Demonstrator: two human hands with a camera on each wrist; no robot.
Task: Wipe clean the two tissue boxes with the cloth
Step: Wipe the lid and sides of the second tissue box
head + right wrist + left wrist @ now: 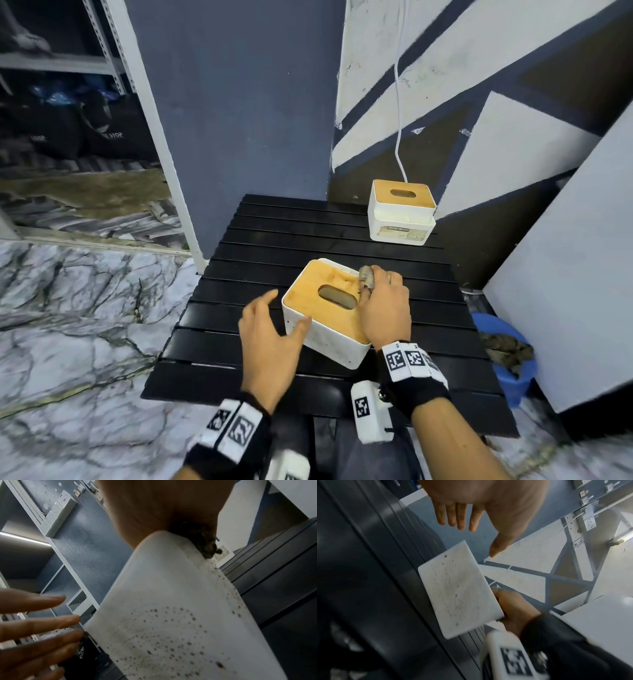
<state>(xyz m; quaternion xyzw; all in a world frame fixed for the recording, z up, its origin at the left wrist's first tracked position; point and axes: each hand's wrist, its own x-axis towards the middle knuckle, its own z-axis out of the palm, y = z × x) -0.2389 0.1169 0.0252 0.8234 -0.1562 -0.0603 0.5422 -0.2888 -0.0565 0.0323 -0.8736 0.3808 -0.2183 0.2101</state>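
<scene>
The cloth, a dark bunched rag, is being held in the curled fingers of the right hand and pressed onto the wooden lid of the near tissue box. The rag is lying at the lid's far right corner, just beyond the oval slot, while the heel of the hand is resting over the lid's right edge. In the right wrist view the cloth is being seen poking over the top rim of the box's white wall, which is speckled with dark spots.

The left hand is being kept spread, with nothing held; its thumb is lying at or just beside the box's near left wall, and the fingers are standing apart from the side. Whether the thumb is actually touching cannot be told.

The box is lying slantwise on the black slatted table, its long axis running from far left to near right. The unwiped length of lid is therefore judged to be stretching leftward and toward the person from the cloth, so a stroke along that axis is being called for, with the left hand best placed to steady the box.

The far tissue box is standing well apart at the table's far right corner, nearer the right hand.
</scene>
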